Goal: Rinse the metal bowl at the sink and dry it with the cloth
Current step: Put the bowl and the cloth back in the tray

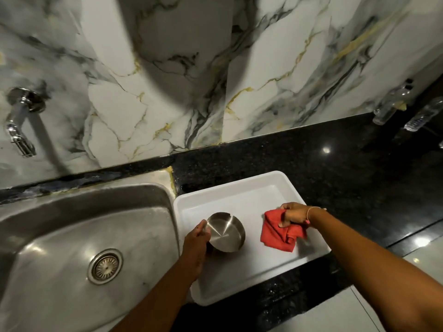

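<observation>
Both hands over white tray [285,185], right of sink [79,226].

Left hand [195,244] grasps bowl [226,232] by its near-left rim, bowl tilted, opening toward camera, over tray's left part. Right hand [293,215] clenched on bunched red cloth [278,234], cloth hanging onto tray's right side. Bowl and cloth apart. Tap [20,121] on marble wall above sink; tray sits on black counter [335,164].

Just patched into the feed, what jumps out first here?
The red cloth gripped by the right hand stands out against the white tray on the black counter. Beside it the left hand holds the metal bowl, tilted, over the tray. The steel sink lies left.
</observation>
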Available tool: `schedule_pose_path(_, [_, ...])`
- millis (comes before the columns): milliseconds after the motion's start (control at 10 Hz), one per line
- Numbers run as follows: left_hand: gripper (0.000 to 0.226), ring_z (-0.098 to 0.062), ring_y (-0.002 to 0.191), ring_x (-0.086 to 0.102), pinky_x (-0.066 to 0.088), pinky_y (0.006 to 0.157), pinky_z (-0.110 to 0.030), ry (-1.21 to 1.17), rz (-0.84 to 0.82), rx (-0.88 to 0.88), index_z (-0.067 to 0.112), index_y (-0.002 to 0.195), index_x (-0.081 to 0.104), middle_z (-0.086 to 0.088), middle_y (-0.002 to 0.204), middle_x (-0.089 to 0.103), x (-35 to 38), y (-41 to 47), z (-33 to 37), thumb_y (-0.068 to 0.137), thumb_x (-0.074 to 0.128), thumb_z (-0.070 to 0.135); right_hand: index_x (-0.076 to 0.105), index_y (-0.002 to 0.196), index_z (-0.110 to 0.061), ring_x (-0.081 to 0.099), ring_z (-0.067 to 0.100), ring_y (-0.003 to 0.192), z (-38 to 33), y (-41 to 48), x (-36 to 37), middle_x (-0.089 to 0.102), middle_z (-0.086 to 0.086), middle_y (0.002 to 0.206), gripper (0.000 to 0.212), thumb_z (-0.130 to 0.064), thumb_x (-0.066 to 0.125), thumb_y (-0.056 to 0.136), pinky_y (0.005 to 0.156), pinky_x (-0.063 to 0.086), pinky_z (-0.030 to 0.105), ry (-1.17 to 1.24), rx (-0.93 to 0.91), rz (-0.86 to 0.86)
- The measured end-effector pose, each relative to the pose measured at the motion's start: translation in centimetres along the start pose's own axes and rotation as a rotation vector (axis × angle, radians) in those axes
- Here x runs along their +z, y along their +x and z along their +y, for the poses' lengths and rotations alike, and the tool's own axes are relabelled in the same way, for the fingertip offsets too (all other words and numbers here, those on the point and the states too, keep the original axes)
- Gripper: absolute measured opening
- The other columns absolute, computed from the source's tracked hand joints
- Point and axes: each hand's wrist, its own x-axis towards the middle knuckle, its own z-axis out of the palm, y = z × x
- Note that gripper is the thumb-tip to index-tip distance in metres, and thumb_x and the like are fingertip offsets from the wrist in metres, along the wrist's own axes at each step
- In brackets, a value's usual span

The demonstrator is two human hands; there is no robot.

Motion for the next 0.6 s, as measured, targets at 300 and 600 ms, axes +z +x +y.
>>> schedule_pose_path(300, [0.043, -0.032, 0.128, 0.060, 0.047, 0.111, -0.040, 0.211, 0.211, 0.047, 0.006, 0.140, 0.059, -0.017, 0.142, 0.063, 1.5, 0.7, -1.6, 0.097, 0.059, 0.005, 0.064, 0.127, -0.029, 0.062, 0.033, 0.112, 0.6, 2.7, 2.1, 0.064, 0.011, 0.123, 0.053, -0.012, 0.071, 0.077, 0.096, 0.052, 0.038, -0.504, -0.228, 0.409])
schedule_pose_path(600, [0.049, -0.042, 0.120, 0.063, 0.053, 0.102, -0.042, 0.462, 0.089, -0.036, -0.004, 0.128, 0.062, -0.026, 0.130, 0.066, 2.1, -1.1, 1.6, 0.102, 0.046, 0.034, 0.063, 0.131, -0.016, 0.063, 0.019, 0.123, -8.5, -12.0, 1.1, 0.068, 0.004, 0.128, 0.043, -0.004, 0.069, 0.090, 0.103, 0.053, 0.026, 0.583, -0.915, 0.791])
